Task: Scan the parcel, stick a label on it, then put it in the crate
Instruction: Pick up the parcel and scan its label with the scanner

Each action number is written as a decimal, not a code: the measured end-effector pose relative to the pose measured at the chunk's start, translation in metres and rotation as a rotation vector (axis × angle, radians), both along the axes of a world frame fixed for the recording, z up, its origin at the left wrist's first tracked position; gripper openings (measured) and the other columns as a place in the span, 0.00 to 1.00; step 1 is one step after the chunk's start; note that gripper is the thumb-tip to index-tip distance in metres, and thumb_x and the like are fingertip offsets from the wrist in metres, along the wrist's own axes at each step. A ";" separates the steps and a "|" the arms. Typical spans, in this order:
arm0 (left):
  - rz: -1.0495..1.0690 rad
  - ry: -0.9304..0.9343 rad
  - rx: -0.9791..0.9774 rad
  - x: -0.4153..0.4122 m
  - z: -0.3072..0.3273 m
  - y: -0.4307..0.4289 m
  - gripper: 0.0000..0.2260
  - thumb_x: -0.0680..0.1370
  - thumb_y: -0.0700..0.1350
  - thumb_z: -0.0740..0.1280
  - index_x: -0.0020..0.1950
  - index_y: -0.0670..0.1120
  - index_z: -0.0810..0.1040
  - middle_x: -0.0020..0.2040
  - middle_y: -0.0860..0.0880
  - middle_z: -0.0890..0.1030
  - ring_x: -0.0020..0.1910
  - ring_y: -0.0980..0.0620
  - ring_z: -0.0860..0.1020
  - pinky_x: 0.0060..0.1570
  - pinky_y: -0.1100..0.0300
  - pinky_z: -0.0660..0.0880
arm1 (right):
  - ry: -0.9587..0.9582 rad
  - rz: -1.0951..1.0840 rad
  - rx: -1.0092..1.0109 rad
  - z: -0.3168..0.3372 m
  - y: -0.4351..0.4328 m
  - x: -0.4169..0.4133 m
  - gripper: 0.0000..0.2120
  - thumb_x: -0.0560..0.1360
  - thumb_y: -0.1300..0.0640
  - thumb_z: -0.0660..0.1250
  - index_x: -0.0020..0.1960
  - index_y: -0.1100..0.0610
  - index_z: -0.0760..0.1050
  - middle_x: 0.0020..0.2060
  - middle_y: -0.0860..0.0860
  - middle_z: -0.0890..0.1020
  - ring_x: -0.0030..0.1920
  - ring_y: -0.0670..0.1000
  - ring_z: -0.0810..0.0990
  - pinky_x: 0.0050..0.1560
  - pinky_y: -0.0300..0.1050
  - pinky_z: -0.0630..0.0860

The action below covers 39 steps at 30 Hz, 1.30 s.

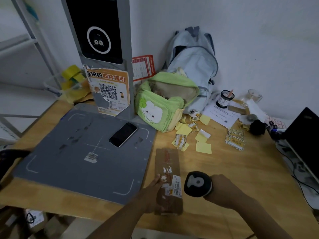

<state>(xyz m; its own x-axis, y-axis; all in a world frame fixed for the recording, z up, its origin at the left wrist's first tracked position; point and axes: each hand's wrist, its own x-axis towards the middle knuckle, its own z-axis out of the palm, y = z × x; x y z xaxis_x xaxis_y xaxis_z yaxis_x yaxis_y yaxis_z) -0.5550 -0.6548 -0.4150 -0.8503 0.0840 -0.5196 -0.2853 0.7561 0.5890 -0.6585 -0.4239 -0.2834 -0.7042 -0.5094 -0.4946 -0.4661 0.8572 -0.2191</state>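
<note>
On the wooden table (224, 169), the left hand (151, 195) grips the near end of a long brown parcel (168, 180) while the right hand (222, 188) holds a black scanner (197, 184) just beside its white label (177, 185).

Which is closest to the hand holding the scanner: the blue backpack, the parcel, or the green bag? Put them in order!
1. parcel, just left of the right hand gripping the scanner.
2. green bag, farther back, mid-table.
3. blue backpack, behind it by the wall.
</note>
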 end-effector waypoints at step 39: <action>0.233 0.075 0.088 -0.011 0.014 0.005 0.25 0.75 0.47 0.68 0.72 0.48 0.71 0.73 0.56 0.64 0.71 0.51 0.68 0.69 0.61 0.67 | -0.259 -1.108 -0.428 -0.106 0.030 0.011 0.64 0.63 0.58 0.79 0.76 0.55 0.31 0.74 0.63 0.62 0.70 0.63 0.68 0.62 0.57 0.70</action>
<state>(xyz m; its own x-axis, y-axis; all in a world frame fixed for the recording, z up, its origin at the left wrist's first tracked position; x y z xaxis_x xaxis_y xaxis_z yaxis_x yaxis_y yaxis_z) -0.5662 -0.6497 -0.4013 -0.8878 -0.0765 -0.4538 -0.3986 0.6205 0.6753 -0.6471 -0.3938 -0.3898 -0.7669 0.1491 -0.6242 0.5722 0.5991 -0.5600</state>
